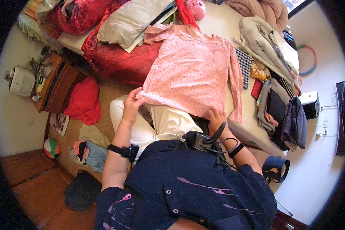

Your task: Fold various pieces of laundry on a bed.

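Observation:
A pink long-sleeved top [189, 69] with small dots lies spread over the bed edge, its neckline away from me and its hem towards me. My left hand [132, 105] pinches the left hem corner between thumb and fingers. At the right end of the hem is my right hand [217, 118], fingers curled on the fabric; its thumb is hidden. One sleeve hangs straight down the right side, while the other is bunched at the upper left. Beneath the top's left part lies a shiny red quilt [123, 61]. My legs in white trousers [172, 120] are under the hem.
On the bed [218, 23] lie a pale pillow [129, 21], beige clothing [258, 37], a checked cloth [243, 64] and folded dark clothes [293, 123]. Left on the floor are a red cloth [84, 100], a beach ball [52, 148] and a black bag [82, 189].

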### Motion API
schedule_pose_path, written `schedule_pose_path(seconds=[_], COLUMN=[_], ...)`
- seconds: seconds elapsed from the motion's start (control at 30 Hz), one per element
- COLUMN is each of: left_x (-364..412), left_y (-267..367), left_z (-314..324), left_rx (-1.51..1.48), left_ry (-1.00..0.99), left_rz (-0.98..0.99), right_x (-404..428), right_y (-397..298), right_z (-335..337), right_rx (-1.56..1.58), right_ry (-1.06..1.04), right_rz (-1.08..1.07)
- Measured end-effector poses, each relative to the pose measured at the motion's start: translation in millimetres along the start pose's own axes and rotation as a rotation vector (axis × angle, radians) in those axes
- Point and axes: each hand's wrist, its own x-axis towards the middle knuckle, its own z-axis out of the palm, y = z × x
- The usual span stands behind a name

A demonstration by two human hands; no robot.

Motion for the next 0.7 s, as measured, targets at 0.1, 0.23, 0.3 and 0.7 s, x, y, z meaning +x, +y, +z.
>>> schedule_pose_path(seconds=[0.1, 0.23, 0.3, 0.7], left_x=[-0.5, -4.3, -3.6, 7.9], left_y=[-7.5, -14.0, -11.2, 3.2], left_z=[-7.0, -0.6, -0.1, 12.4], left_rx=[0.057, 0.092, 0.368, 0.105], left_ry=[-0.048, -0.027, 0.077, -0.017], left_rz=[0.047, 0.109, 0.118, 0.141], right_x=[-3.2, -4.6, -0.8, -8.3], right_y=[20.8, 12.4, -4.5, 17.2], right_z=[11.4, 16.7, 5.8, 22.3], right_rx=[0.111, 0.146, 0.044, 0.015], right_ry=[-0.050, -0.010, -0.008, 0.086], right_rz=[0.050, 0.138, 0.109, 0.023])
